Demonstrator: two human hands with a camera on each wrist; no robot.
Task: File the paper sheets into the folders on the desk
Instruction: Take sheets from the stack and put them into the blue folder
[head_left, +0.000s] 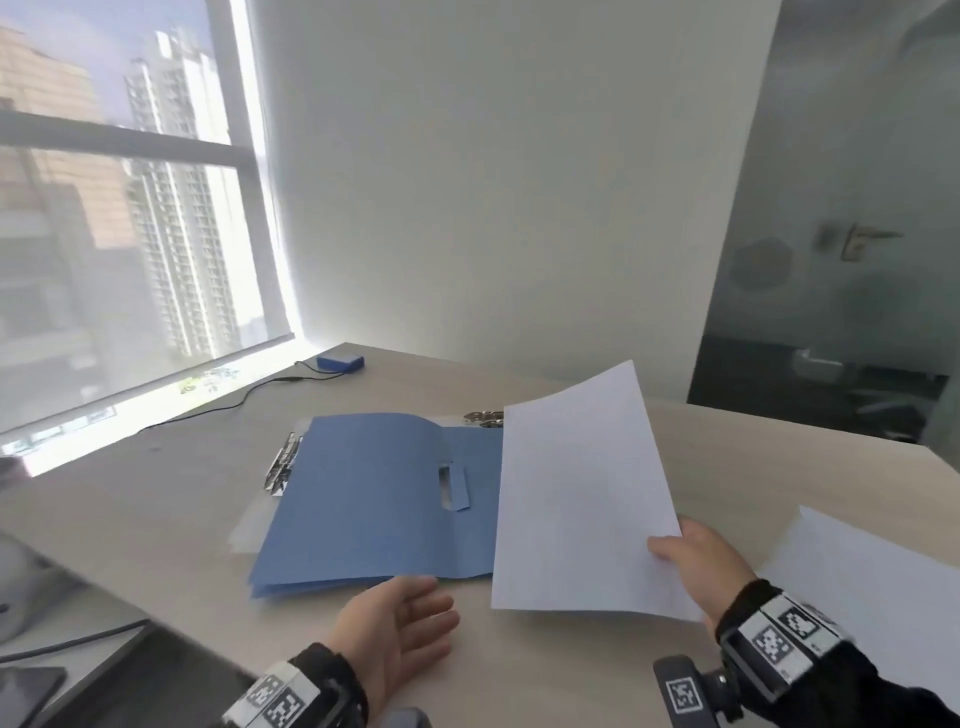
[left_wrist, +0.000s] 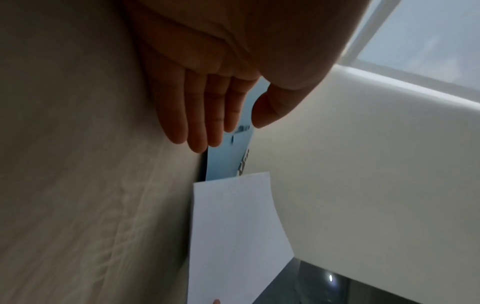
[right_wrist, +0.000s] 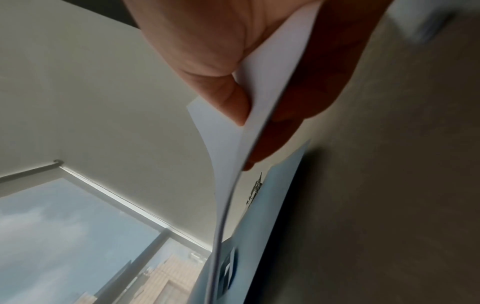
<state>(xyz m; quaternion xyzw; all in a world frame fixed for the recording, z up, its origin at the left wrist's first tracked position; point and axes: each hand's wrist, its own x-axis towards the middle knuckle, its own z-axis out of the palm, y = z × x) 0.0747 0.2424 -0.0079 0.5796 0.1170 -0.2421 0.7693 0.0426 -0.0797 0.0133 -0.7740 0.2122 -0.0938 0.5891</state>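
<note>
Paper sheet, pinched by right-hand fingers, hovers at the blue folder's three o'clock; head view alone shows relaxed left fingers.

Head camera looks down across the desk; both wrist cameras, close, share the blue folder.

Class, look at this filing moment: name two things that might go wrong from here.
1. The right hand pinches the sheet at one corner only; it already curves, so it may flop or crease.
2. The left hand lies open beside the folder, not on it, so the folder might slide.
</note>
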